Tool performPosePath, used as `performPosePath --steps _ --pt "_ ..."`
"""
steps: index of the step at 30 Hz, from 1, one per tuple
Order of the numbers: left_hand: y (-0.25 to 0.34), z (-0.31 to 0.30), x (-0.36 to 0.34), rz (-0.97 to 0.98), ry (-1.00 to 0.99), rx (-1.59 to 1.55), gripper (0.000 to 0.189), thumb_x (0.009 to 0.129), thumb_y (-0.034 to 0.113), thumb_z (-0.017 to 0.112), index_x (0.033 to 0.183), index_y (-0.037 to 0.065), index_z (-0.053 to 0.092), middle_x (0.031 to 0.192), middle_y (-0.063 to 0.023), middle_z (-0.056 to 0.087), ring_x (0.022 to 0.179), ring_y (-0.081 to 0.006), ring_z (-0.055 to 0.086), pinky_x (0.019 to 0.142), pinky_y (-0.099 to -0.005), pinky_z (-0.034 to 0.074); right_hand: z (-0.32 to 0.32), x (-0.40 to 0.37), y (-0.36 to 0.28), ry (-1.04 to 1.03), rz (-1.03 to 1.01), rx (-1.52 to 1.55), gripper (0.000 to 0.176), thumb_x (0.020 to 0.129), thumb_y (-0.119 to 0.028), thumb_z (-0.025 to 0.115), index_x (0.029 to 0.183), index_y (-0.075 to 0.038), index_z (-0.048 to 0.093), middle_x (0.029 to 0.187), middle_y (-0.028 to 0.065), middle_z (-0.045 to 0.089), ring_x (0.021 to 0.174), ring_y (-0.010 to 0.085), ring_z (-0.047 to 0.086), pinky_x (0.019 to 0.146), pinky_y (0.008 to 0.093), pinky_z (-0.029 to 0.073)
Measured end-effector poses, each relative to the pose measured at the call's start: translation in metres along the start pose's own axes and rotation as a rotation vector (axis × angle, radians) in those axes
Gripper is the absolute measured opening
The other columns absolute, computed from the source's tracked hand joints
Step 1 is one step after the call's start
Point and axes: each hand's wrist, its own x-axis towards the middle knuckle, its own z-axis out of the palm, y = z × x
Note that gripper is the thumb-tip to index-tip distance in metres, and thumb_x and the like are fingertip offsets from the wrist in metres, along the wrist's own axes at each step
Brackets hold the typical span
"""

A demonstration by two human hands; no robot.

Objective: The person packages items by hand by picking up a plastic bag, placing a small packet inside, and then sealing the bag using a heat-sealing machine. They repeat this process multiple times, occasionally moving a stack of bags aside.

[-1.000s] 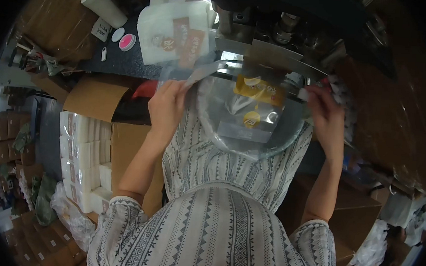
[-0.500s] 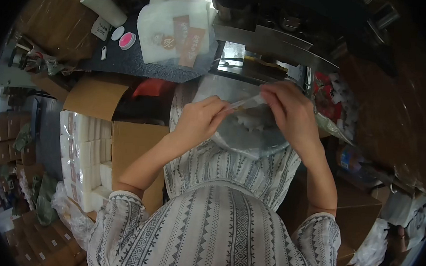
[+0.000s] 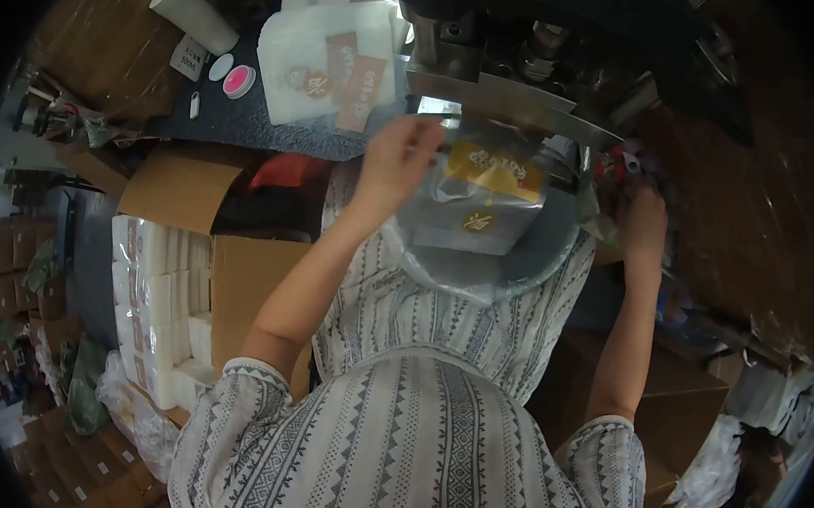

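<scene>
A clear plastic bag [image 3: 477,238] with a yellow printed band hangs at the machine's front edge, above a round basin [image 3: 548,254] lined with clear plastic on the lap. My left hand [image 3: 399,164] is closed at the bag's upper left edge, fingers pinched together and slightly blurred. Out to the right, my right hand [image 3: 642,223] reaches to small red and white packets [image 3: 612,163]. Its fingers are smeared by motion and partly dark, so what they touch is not clear.
Flat white printed bags [image 3: 293,57] lie on the dark surface beside a pink round tin [image 3: 239,81] and a white cup [image 3: 195,15]. An open carton [image 3: 263,286] with white packs [image 3: 164,284] stands at the left. The metal machine [image 3: 527,91] spans the top.
The yellow-banded bag now shows upright at the machine. My left hand has moved up toward it. My right hand has left the middle and moved right to the packets.
</scene>
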Motion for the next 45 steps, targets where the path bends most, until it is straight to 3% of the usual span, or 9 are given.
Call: performPosePath --steps 5,15,19,24,27,32,34,40,45 --pt "-0.047 -0.052 -0.015 0.512 0.276 1.171 0.043 0.085 0.023 0.066 0.122 0.003 0.056 0.121 -0.0197 0.054 0.096 -0.0327 0.060 0.081 -0.0385 0.047 -0.005 -0.003 -0.002 -0.006 -0.035 0.199 0.017 0.085 -0.010 0.056 0.097 0.001 0.061 0.090 0.0228 0.065 0.091 0.0411 0.061 0.076 0.0476 0.048" --pt "0.000 -0.055 -0.062 0.180 0.245 0.657 0.010 0.083 0.007 0.062 0.092 0.005 0.065 0.080 -0.0112 0.059 0.073 -0.0332 0.060 0.062 -0.0392 0.046 -0.052 -0.022 -0.067 -0.310 0.177 1.017 0.025 0.098 -0.023 0.049 0.090 -0.003 0.063 0.073 0.0006 0.058 0.059 0.0053 0.044 0.055 0.0235 0.037" --pt "0.021 -0.042 -0.066 0.211 0.257 0.642 0.008 0.081 0.006 0.063 0.089 0.005 0.065 0.079 -0.0101 0.059 0.069 -0.0318 0.060 0.058 -0.0377 0.046 -0.033 -0.031 -0.106 -0.414 -0.119 1.183 0.020 0.092 -0.024 0.060 0.097 -0.005 0.063 0.070 0.0035 0.061 0.056 0.0089 0.049 0.051 0.0214 0.036" --pt "0.037 -0.035 -0.069 0.327 0.174 0.600 0.008 0.080 0.006 0.064 0.088 0.007 0.066 0.078 -0.0083 0.060 0.068 -0.0299 0.061 0.056 -0.0355 0.046 -0.032 -0.031 -0.127 0.144 -0.721 0.447 0.024 0.081 -0.020 0.071 0.102 -0.009 0.063 0.084 0.0068 0.067 0.080 0.0213 0.062 0.088 0.0364 0.043" --pt "0.035 -0.026 -0.071 0.353 0.015 0.518 0.007 0.081 0.008 0.065 0.088 0.007 0.066 0.077 -0.0089 0.061 0.067 -0.0293 0.061 0.056 -0.0349 0.047 -0.023 -0.032 -0.122 -0.011 -0.802 0.579 0.025 0.081 -0.020 0.069 0.103 -0.009 0.063 0.090 0.0075 0.067 0.089 0.0232 0.062 0.104 0.0438 0.031" --pt "0.022 0.006 -0.059 0.310 -0.212 0.249 0.012 0.086 0.014 0.065 0.092 0.005 0.068 0.076 -0.0103 0.064 0.064 -0.0246 0.063 0.055 -0.0351 0.046 -0.017 -0.031 -0.111 -0.274 -0.438 0.843 0.026 0.086 -0.019 0.067 0.108 -0.005 0.064 0.103 0.0098 0.066 0.095 0.0229 0.063 0.094 0.0367 0.042" --pt "0.024 0.019 -0.049 -0.214 -0.323 -0.186 0.020 0.089 0.020 0.064 0.094 0.000 0.067 0.076 -0.0086 0.066 0.067 -0.0165 0.065 0.056 -0.0311 0.048 -0.016 -0.032 -0.108 -0.291 -0.264 0.955 0.026 0.088 -0.016 0.065 0.110 -0.003 0.064 0.110 0.0096 0.066 0.099 0.0200 0.063 0.089 0.0319 0.045" --pt "0.028 0.032 0.002 -0.594 -0.276 -0.562 0.030 0.091 0.028 0.064 0.097 -0.001 0.066 0.085 -0.0061 0.065 0.071 -0.0095 0.062 0.066 -0.0221 0.049 -0.041 -0.032 -0.069 -0.131 -0.257 0.626 0.033 0.089 -0.019 0.064 0.118 -0.004 0.058 0.115 0.0168 0.063 0.097 0.0312 0.065 0.080 0.0351 0.050" --pt "0.027 0.003 0.000 -0.292 -0.185 -0.011 0.042 0.092 0.033 0.061 0.113 -0.004 0.059 0.102 -0.0137 0.064 0.088 -0.0238 0.066 0.073 -0.0315 0.055 0.004 0.003 -0.005 0.295 -0.267 0.101 0.023 0.085 -0.008 0.060 0.107 -0.003 0.063 0.097 0.0179 0.066 0.088 0.0355 0.065 0.075 0.0424 0.051"
